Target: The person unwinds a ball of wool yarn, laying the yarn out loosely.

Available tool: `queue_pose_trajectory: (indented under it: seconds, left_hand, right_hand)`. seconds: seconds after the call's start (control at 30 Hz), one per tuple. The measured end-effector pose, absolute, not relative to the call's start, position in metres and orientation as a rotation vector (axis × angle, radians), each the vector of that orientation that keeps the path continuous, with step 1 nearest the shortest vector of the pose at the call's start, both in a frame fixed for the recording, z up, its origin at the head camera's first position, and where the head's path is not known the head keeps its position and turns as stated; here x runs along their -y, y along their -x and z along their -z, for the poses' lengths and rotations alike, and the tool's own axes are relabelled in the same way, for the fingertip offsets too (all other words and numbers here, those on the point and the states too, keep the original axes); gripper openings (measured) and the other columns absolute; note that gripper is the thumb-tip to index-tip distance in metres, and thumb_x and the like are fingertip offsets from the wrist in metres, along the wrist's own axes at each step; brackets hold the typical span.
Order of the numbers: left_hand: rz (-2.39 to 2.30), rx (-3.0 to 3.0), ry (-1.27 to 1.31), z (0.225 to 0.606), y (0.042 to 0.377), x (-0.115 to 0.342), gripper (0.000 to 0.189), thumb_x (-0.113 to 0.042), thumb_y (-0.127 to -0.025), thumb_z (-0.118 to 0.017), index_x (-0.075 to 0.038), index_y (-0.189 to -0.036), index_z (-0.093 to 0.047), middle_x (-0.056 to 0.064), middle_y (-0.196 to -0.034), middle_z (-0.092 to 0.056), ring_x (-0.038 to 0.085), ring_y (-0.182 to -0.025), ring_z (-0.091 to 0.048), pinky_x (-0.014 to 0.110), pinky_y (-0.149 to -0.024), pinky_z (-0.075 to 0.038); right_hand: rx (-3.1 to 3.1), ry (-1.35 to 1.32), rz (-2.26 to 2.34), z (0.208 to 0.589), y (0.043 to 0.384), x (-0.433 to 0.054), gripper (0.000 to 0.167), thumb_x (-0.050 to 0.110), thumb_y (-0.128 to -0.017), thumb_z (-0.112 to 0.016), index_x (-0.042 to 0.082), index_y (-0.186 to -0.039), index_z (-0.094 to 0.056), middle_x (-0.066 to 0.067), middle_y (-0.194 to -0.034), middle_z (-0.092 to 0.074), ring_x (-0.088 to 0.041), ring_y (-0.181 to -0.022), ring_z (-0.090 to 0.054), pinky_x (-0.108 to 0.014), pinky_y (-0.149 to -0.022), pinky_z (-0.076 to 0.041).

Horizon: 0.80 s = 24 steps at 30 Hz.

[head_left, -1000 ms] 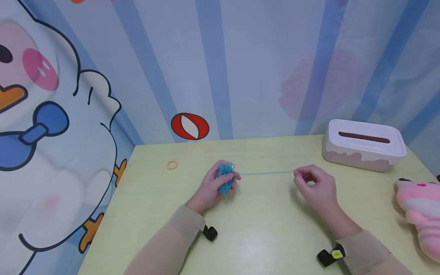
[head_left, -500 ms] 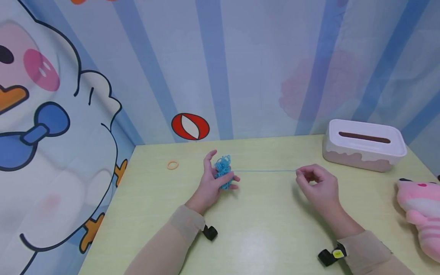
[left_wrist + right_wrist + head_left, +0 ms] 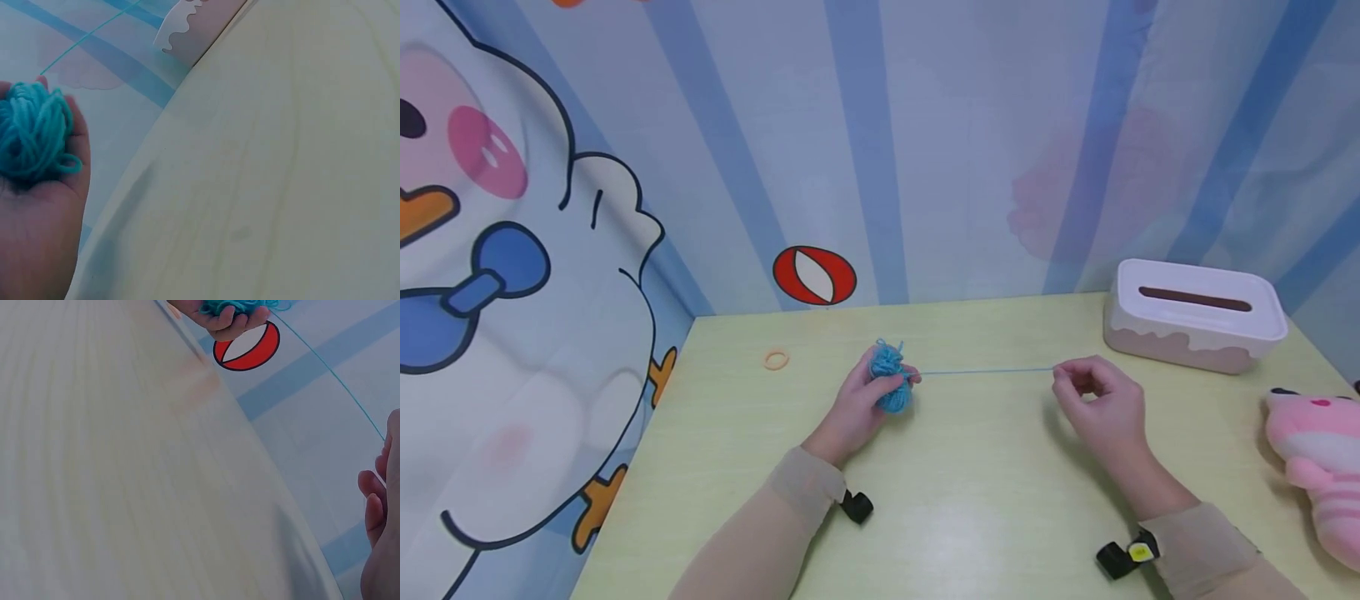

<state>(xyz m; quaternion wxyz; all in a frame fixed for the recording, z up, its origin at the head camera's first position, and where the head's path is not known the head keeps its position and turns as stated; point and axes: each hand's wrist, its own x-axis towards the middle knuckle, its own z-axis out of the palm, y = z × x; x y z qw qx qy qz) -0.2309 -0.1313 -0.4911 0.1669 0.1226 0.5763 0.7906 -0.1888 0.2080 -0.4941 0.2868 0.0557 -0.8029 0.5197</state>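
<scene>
**Fingers hold a yarn ball and its taut strand**

Fingers (image 3: 901, 377) of the left hand (image 3: 857, 408) curl round a blue yarn ball (image 3: 889, 377), holding it just above the bench (image 3: 970, 483) near its middle. Fingers of the right hand (image 3: 1101, 404) pinch the far end of the strand (image 3: 985, 372), which runs straight and level from the ball to that hand, the two hands well apart.

Much is cut off or thin. In the left wrist view the ball (image 3: 30, 132) lies in the palm, but only part of the hand (image 3: 37, 231) shows and the strand (image 3: 87, 37) is a faint line. In the right wrist view only the fingertips (image 3: 374, 500) enter at the edge, so the pinch itself is out of sight there; the other hand (image 3: 226, 317) and ball are cropped at the top. A pink plush (image 3: 1318, 458) is cut by the right edge of the head view.

Pale yellow-green wood grain covers the bench. On it lie a small ring (image 3: 776, 360) at the far left and a white tissue box (image 3: 1193, 315) at the far right. Blue-striped cartoon cloth (image 3: 865, 150) hangs behind, with a duck figure on the left.

Half a second ago the left forefinger stood out straight; now it has closed over the ball, and the right hand has shifted slightly right
</scene>
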Motion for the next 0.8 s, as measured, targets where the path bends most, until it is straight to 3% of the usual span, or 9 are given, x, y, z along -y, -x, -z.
queue_pose_trajectory:
  seconds: [0.07, 0.13, 0.23, 0.37, 0.47, 0.6, 0.7, 0.8]
  left_hand:
    - [-2.253, -1.632, -0.365, 0.491, 0.231, 0.131, 0.044, -0.008, -0.115, -0.050, -0.020, -0.157, -0.039, 0.004, -0.123, -0.062, 0.020, -0.119, -0.073, 0.035, -0.101, -0.065]
    - [-2.242, -1.641, -0.376, 0.491, 0.232, 0.131, 0.054, -0.007, -0.115, -0.054, -0.026, -0.162, -0.036, 0.003, -0.120, -0.058, 0.021, -0.114, -0.077, 0.041, -0.095, -0.068]
    - [-2.188, -1.733, -0.360, 0.492, 0.232, 0.132, 0.057, -0.011, -0.112, -0.062, -0.019, -0.164, -0.040, 0.004, -0.119, -0.057, 0.020, -0.105, -0.079, 0.039, -0.088, -0.069]
    - [-2.158, -1.820, -0.324, 0.492, 0.231, 0.133, 0.026, -0.017, -0.113, -0.063, -0.006, -0.136, -0.056, 0.003, -0.113, -0.061, 0.016, -0.092, -0.068, 0.027, -0.077, -0.063]
    - [-2.212, -1.753, -0.291, 0.491, 0.231, 0.132, 0.011, -0.021, -0.117, -0.053, -0.014, -0.125, -0.056, 0.001, -0.114, -0.064, 0.015, -0.091, -0.062, 0.026, -0.074, -0.057]
    - [-2.245, -1.647, -0.264, 0.488, 0.232, 0.132, 0.026, -0.019, -0.116, -0.045, -0.008, -0.140, -0.049, 0.001, -0.117, -0.066, 0.014, -0.103, -0.067, 0.026, -0.084, -0.060]
    - [-2.209, -1.654, -0.307, 0.489, 0.233, 0.133, 0.040, -0.020, -0.119, -0.044, 0.000, -0.154, -0.040, 0.003, -0.112, -0.063, 0.016, -0.107, -0.074, 0.032, -0.091, -0.066]
    - [-2.120, -1.765, -0.369, 0.491, 0.234, 0.133, 0.050, -0.023, -0.119, -0.050, -0.001, -0.163, -0.038, 0.007, -0.109, -0.061, 0.019, -0.102, -0.080, 0.038, -0.089, -0.069]
  right_hand:
    - [2.137, -0.127, -1.375, 0.495, 0.189, -0.210, 0.005, -0.002, -0.093, -0.080, 0.002, -0.096, -0.081, 0.028, -0.084, -0.066, 0.012, -0.073, -0.061, -0.003, -0.073, -0.050]
    - [2.129, -0.114, -1.365, 0.495, 0.189, -0.212, 0.005, -0.002, -0.093, -0.080, 0.002, -0.096, -0.081, 0.029, -0.084, -0.065, 0.013, -0.072, -0.061, -0.002, -0.072, -0.049]
    - [2.132, -0.107, -1.354, 0.495, 0.189, -0.214, 0.005, -0.002, -0.093, -0.079, 0.002, -0.096, -0.081, 0.029, -0.084, -0.065, 0.013, -0.072, -0.061, -0.002, -0.072, -0.049]
    - [2.163, -0.083, -1.346, 0.493, 0.189, -0.215, 0.004, 0.001, -0.095, -0.079, 0.002, -0.097, -0.082, 0.030, -0.084, -0.065, 0.012, -0.072, -0.061, -0.002, -0.072, -0.049]
    - [2.178, -0.055, -1.340, 0.493, 0.190, -0.217, 0.004, 0.003, -0.094, -0.079, 0.002, -0.098, -0.082, 0.033, -0.084, -0.064, 0.012, -0.072, -0.061, -0.002, -0.072, -0.049]
    - [2.173, -0.039, -1.338, 0.494, 0.190, -0.219, 0.005, 0.003, -0.095, -0.079, 0.002, -0.098, -0.082, 0.030, -0.084, -0.066, 0.013, -0.072, -0.061, -0.002, -0.072, -0.049]
    - [2.235, -0.013, -1.294, 0.492, 0.189, -0.222, 0.007, 0.005, -0.096, -0.077, 0.001, -0.100, -0.082, 0.013, -0.085, -0.073, 0.010, -0.073, -0.060, -0.003, -0.071, -0.048]
    - [2.452, -0.002, -1.168, 0.490, 0.188, -0.226, 0.012, 0.011, -0.099, -0.074, 0.003, -0.104, -0.081, -0.004, -0.090, -0.076, -0.001, -0.077, -0.062, -0.012, -0.073, -0.050]
